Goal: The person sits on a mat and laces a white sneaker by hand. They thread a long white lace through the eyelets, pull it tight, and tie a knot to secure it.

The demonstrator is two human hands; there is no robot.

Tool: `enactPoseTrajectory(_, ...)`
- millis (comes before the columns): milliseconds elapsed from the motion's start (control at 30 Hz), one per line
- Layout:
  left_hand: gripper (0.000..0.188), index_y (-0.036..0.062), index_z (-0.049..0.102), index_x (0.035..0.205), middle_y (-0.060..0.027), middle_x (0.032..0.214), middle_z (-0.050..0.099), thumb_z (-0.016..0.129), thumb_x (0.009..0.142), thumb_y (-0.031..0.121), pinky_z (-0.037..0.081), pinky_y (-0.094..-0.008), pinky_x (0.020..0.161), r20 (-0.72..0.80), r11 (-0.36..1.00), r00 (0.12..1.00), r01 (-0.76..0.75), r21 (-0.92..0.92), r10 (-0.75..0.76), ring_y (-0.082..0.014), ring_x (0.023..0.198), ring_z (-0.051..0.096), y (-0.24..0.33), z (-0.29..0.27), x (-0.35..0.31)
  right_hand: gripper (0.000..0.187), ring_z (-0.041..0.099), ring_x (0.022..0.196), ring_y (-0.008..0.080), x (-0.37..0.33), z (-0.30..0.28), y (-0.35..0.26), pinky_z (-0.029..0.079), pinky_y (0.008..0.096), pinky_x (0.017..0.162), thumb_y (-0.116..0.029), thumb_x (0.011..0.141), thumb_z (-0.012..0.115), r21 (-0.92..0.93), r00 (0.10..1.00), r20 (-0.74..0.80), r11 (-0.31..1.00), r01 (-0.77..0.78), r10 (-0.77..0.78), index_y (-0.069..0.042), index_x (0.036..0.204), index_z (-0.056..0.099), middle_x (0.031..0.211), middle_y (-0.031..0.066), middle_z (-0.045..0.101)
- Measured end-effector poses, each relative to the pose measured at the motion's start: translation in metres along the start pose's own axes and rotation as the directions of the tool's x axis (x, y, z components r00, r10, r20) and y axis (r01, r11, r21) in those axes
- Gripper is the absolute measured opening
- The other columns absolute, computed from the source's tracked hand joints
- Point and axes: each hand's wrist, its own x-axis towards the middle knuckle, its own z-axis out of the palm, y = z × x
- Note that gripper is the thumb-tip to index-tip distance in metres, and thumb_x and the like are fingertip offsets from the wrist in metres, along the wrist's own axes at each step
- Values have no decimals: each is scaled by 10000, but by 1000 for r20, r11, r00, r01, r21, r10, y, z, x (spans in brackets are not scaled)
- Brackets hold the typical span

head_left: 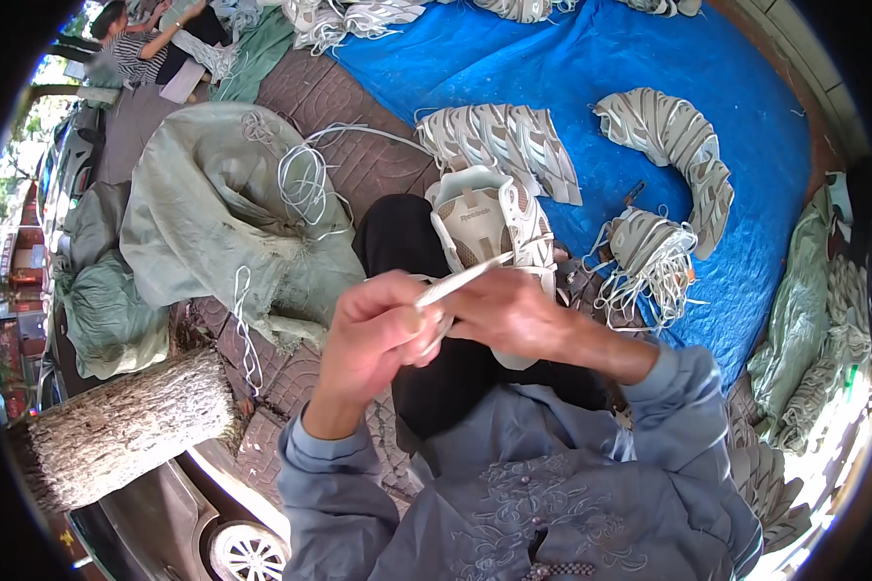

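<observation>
Above my lap, my left hand (383, 324) is closed, with thumb and fingers pinching a flat white shoelace (460, 279). The lace slants up to the right, over the back of my right hand (509, 315). That hand is curled right beside the left one, and what its fingers grip is hidden from this view. Just beyond both hands, a white and beige shoe upper (475, 218) rests by my knee, its heel side showing and the rest partly covered by my right hand.
On a blue tarp (746, 194) lie a nested row of shoe uppers (499, 145), a curved stack (698, 155) and a laced bundle (649, 247). Left are a grey-green sack (203, 194), loose white cord (305, 179) and a tree trunk (131, 426). Another person (145, 48) sits far left.
</observation>
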Motion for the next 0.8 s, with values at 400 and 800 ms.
enactPoseTrajectory(400, 102, -7, 497, 917, -47, 744, 536, 496, 827, 40, 406, -227, 513, -537, 887, 758, -461, -38, 371, -114, 596, 499, 121, -309, -18, 308, 450, 554, 68, -67, -249, 232, 334, 181, 463, -203, 836, 533, 833, 281, -413, 484, -269, 866, 45, 1017, 559, 703, 45, 535)
enactPoseTrajectory(800, 281, 47, 584, 877, -78, 883, 547, 660, 614, 111, 408, -374, 771, 497, -478, 820, -329, 814, 283, -247, 925, 504, -61, -34, 37, 265, 575, 754, 183, -15, -81, 102, 470, 268, 650, -31, 594, 676, 30, 954, 139, 962, -271, 264, -54, 852, 620, 834, 56, 593)
